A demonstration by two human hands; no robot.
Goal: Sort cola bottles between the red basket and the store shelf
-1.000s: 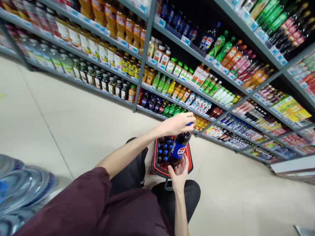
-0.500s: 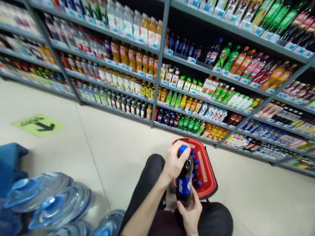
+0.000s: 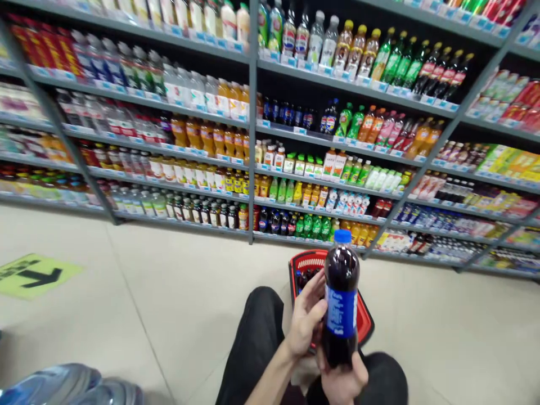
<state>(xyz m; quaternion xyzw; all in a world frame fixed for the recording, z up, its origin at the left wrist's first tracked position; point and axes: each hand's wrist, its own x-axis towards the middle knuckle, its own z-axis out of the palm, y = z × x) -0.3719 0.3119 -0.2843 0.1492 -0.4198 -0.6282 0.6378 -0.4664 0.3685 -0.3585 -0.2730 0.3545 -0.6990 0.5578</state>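
A cola bottle (image 3: pixel 341 312) with a blue cap and blue label stands nearly upright before me. Its dark contents show above and below the label. My right hand (image 3: pixel 343 385) grips it round the base from below. Against the bottle's left side lies my left hand (image 3: pixel 304 320), thumb near the label and fingers partly hidden behind the bottle. Beyond and beneath the bottle is a red shopping basket (image 3: pixel 366 320), largely covered by it and my hands. Dark bottles (image 3: pixel 306 277) show inside the basket.
Tall shelves (image 3: pixel 252 140) packed with drink bottles and cartons run across the back. A yellow floor sticker (image 3: pixel 37 275) with a black arrow is at left. Large clear water jugs (image 3: pixel 63 385) stand at lower left. My knees (image 3: pixel 259 320) flank the basket's near end.
My left hand has left the cap and moved down to the bottle's side. The bottle has turned, shifted right and come more upright. The view has tilted up.
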